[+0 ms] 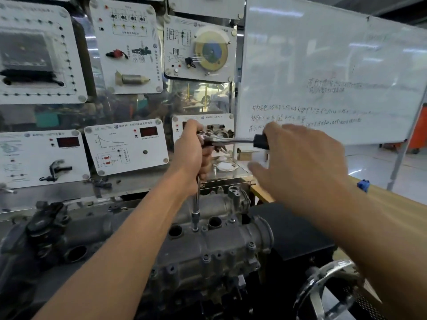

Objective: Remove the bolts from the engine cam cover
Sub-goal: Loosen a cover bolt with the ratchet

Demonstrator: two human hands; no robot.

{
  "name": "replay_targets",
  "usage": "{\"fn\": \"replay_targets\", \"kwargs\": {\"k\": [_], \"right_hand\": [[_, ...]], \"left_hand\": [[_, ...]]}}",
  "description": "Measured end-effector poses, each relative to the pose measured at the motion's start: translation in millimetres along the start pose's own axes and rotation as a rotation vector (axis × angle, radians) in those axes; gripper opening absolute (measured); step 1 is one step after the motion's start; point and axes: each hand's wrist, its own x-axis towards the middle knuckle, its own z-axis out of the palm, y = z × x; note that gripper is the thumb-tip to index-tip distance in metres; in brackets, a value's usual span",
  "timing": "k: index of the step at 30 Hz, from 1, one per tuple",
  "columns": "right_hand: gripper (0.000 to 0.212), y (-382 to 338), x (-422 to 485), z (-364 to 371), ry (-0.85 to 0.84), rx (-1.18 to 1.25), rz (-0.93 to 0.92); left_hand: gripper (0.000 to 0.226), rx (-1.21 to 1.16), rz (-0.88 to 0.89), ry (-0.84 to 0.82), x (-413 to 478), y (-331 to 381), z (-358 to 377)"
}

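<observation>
Nearest, your left hand [193,150] grips the ratchet [221,140] head. Right hand [300,162] at its 3 o'clock on the handle, fingers blurred, grip unclear. Bolt [195,229] sits mid cam cover [208,250]: small, rigid, likely tight. Take it by the socket [195,214].

Ratchet head [203,136] mostly under left hand [193,154]; whiteboard writing [307,116] illegibly blurred

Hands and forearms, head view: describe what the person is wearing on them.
Nothing worn shows: the left hand and right hand are ungloved, no ring or watch visible; the left forearm and right forearm are bare, with no sleeve in view.
</observation>
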Motion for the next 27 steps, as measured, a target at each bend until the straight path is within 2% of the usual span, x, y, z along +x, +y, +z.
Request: {"fn": "replay_targets", "kwargs": {"k": [3,5,7,9,11,12,14,15,17,19,21,22,24,26,27], "right_hand": [[0.039,-21,-37,-40,0.092,0.098,0.005],[0.045,-17,-23,-25,0.028,0.087,0.009],[0.030,-6,11,14,-0.027,0.095,0.058],[0.005,-2,33,60,-0.113,0.293,0.128],[0.012,-8,43,86,-0.147,0.492,0.218],[0.013,-10,45,90,-0.144,0.508,0.227],[0.015,-6,42,75,-0.163,0.335,0.164],[0.021,1,38,60,-0.149,0.209,0.114],[0.030,6,17,17,0.036,0.036,-0.020],[0.033,-14,-9,-30,0.154,0.146,-0.064],[0.029,-23,-5,-31,0.257,0.196,-0.052],[0.024,-21,6,-20,0.195,0.185,-0.017],[0.017,-11,45,19,-0.092,0.193,0.083],[0.026,-1,70,59,-0.349,0.279,0.129],[0.030,1,74,75,-0.386,0.327,0.121]], "left_hand": [[0.065,0.084,0.048,-0.010,2,-6,12],[0.064,0.069,0.042,0.043,-2,-4,6],[0.057,-0.004,0.040,0.055,-8,-5,-6],[0.050,0.060,0.055,-0.063,-18,-9,-4],[0.045,0.204,0.057,-0.165,-24,-13,8],[0.046,0.224,0.051,-0.159,-24,-11,11],[0.052,0.116,0.029,-0.058,-17,-6,5],[0.054,0.044,0.022,0.010,-11,-3,-1],[0.053,-0.024,0.022,0.113,-2,-3,-9],[0.056,-0.016,0.055,0.157,-1,-4,-5],[0.059,-0.023,0.060,0.189,-4,-2,-5],[0.057,-0.045,0.042,0.214,-6,2,-10],[0.048,-0.071,0.023,0.194,-13,4,-19],[0.046,0.051,0.044,0.033,-24,1,-8],[0.047,0.149,0.062,-0.038,-30,-2,5]]}}
